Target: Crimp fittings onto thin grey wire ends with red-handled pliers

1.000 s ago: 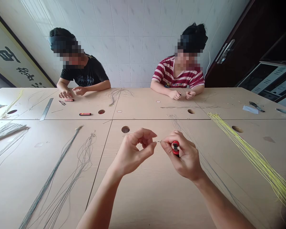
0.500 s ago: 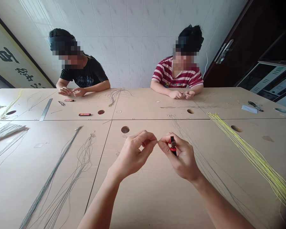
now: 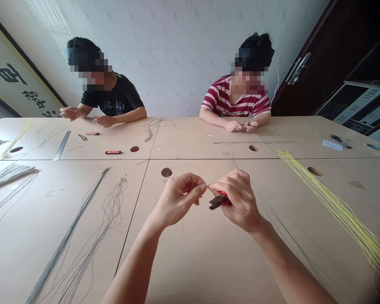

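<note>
My left hand [image 3: 177, 201] is closed in a pinch on a thin wire [image 3: 183, 223] whose tail hangs down towards the table. My right hand [image 3: 237, 199] grips small red-handled pliers [image 3: 218, 200], jaws pointing left, and its fingertips meet the left hand's at the wire end. Both hands hover over the near middle of the beige table [image 3: 209, 261].
Grey wire bundles [image 3: 79, 228] lie at my left, thin grey wires [image 3: 272, 211] and a yellow bundle [image 3: 342, 211] at my right. Two people sit across, one in black [image 3: 110, 99], one in a striped shirt [image 3: 237, 99]. A ruler [image 3: 62, 145], round table holes [image 3: 166, 172] and small tools lie about.
My right hand turned the pliers from upright to lying level, jaws pointing left under the pinch. The person in black moved one hand out to the left.
</note>
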Tool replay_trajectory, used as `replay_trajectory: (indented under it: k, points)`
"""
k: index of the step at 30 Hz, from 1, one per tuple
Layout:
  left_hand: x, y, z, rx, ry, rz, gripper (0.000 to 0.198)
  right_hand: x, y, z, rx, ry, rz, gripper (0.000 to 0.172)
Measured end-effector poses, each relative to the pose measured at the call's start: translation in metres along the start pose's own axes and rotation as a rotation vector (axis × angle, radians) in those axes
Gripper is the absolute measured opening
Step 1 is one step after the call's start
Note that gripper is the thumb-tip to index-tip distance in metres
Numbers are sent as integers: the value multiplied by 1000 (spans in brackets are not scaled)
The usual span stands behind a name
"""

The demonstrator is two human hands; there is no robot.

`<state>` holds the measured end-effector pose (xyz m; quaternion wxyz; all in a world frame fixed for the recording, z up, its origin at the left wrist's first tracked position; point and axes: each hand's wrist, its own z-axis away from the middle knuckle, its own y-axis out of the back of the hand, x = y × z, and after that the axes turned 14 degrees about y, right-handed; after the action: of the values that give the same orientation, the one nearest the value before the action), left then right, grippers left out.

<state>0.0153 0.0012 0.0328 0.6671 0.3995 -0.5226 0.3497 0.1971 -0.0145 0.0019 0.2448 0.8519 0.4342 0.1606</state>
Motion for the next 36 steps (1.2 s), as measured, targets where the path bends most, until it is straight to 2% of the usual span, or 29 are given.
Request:
replay_trajectory:
  k: [6,17,24,30,36]
  points:
    - [0,3,2,43,-15,45,14,-1,-2,-4,76,-95,-129,29]
    - [-5,5,0,138,-61,32,10,4,-13,-8,93,-149,-241,25]
    - [-4,7,0,183,-44,-2,12,3,-19,-9,91,-260,-356,18]
    - [-5,6,-1,144,-18,1,11,3,-20,-6,127,-265,-347,20]
    - [-4,7,0,170,-22,27,12,0,-18,-6,117,-301,-397,20]
